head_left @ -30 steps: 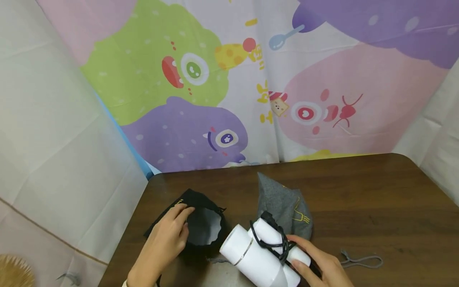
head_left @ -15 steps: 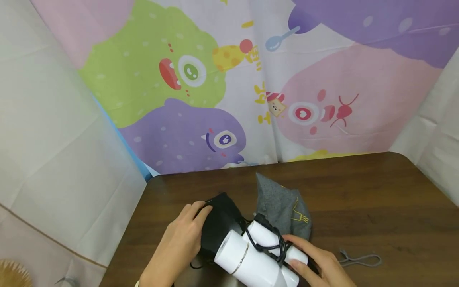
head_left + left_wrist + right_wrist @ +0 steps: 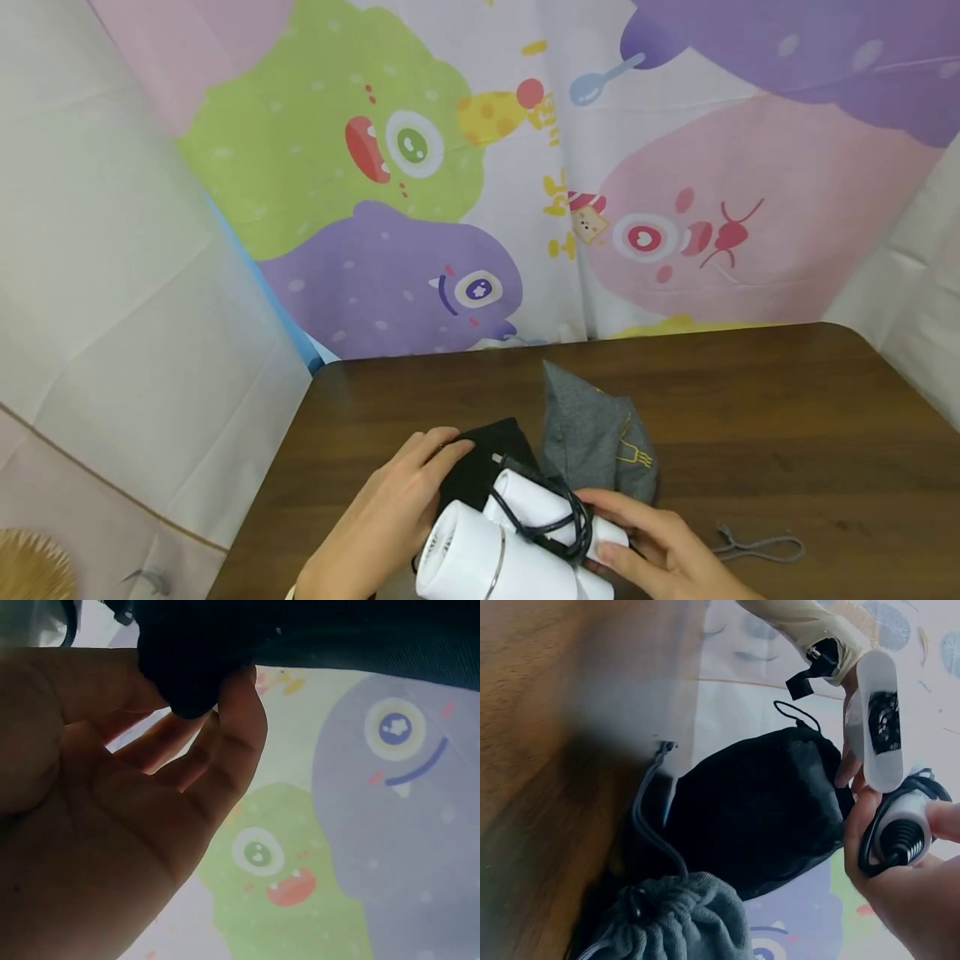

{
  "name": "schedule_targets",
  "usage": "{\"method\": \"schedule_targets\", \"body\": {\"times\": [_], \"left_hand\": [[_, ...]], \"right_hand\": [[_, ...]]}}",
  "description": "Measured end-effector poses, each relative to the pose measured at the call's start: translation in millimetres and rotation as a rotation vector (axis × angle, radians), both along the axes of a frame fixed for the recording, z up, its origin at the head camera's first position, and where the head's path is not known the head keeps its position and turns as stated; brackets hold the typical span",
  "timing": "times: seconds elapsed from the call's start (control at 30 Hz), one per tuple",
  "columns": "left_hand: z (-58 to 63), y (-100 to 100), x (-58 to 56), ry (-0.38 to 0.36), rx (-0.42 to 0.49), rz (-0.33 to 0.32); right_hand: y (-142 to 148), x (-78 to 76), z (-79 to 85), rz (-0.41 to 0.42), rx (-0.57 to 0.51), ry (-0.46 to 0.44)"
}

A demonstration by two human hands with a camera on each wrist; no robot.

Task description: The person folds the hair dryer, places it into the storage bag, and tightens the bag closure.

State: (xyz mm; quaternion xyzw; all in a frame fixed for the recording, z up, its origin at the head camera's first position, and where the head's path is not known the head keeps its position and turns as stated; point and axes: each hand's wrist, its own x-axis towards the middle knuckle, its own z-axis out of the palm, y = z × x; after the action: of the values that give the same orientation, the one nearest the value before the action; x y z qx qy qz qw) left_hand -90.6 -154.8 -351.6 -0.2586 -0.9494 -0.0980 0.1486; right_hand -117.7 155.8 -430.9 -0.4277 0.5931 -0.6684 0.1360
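A white folding hair dryer with a silver band lies across the lower middle of the head view, its black cord wound round the folded handle. My right hand grips that handle, thumb in front. A black drawstring pouch stands just behind the dryer, partly hidden by it. Its edge is pinched by my left hand. In the left wrist view, thumb and fingers close on the dark cloth. The right wrist view shows the pouch raised beside the dryer's handle end.
Behind my right hand stands a grey cloth pouch with a yellow print. To its right lies a loop of grey drawstring on the brown wooden table. A printed cartoon curtain hangs along the back edge.
My left hand has brought the black pouch right, against the dryer, and its pale inside no longer shows in the head view. The dryer has shifted slightly left in my right hand.
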Motion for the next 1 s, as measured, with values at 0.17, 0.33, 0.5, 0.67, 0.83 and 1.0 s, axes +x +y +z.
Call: {"method": "schedule_targets", "body": {"times": [0.17, 0.33, 0.5, 0.67, 0.83, 1.0], "left_hand": [[4.7, -0.6, 4.2, -0.041, 0.076, -0.094], [9.2, -3.2, 7.4, -0.081, 0.125, -0.132], [12.1, -6.0, 9.2, -0.07, 0.13, -0.123], [13.5, -8.0, 10.8, -0.094, 0.118, -0.092], [15.9, -9.8, 13.9, -0.156, 0.12, -0.04], [16.6, -8.3, 15.8, -0.166, 0.104, 0.008]], "right_hand": [[-5.1, -5.2, -0.8, 0.12, -0.042, -0.092], [-8.0, -12.6, -6.7, 0.165, -0.082, -0.07], [-6.7, -17.2, -8.4, 0.041, -0.019, -0.031], [-5.0, -17.2, -5.1, -0.114, 0.108, -0.037], [-5.9, -18.4, -3.8, -0.15, 0.141, -0.085], [-7.5, -19.3, -5.9, -0.158, 0.162, -0.104]]}}
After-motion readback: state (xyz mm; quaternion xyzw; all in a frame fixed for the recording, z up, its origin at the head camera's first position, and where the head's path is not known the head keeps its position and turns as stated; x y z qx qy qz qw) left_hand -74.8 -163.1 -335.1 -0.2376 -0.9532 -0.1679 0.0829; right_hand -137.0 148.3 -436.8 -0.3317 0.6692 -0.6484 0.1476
